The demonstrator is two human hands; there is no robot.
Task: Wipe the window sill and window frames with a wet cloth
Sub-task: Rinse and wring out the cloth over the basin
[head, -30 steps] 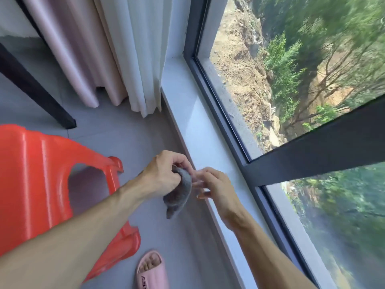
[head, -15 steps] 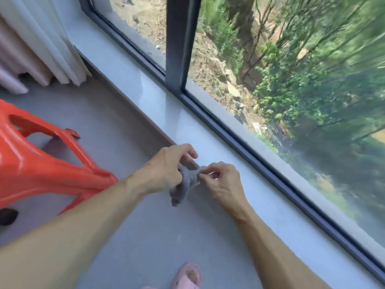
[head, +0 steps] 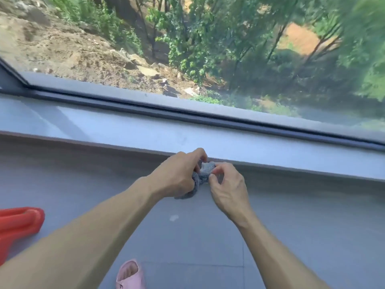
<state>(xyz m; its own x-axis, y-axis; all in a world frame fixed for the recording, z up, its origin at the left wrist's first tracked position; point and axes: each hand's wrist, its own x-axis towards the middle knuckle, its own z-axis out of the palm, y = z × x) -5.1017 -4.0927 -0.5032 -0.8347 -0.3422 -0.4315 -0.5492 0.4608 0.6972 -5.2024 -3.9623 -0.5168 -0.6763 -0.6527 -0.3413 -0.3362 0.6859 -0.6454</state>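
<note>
Below window sill [head: 208, 140]: both hands pinch grey cloth [head: 203, 174]; pink slipper [head: 130, 275] underneath.

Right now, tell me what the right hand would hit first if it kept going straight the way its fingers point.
Probably the grey cloth the right hand already pinches, then the left hand; depth is unclear.

The small fluffy cloth [head: 205, 174] is grey with a light blue tone. The smooth stone window sill [head: 145, 134] is pale grey-blue, and the narrow metal window frame [head: 187, 115] is dark grey, almost black. The tiled floor [head: 291, 226] is plain medium grey. The plastic chair [head: 16, 224] is bright orange-red. The rubber slipper [head: 130, 275] is soft pink.
</note>
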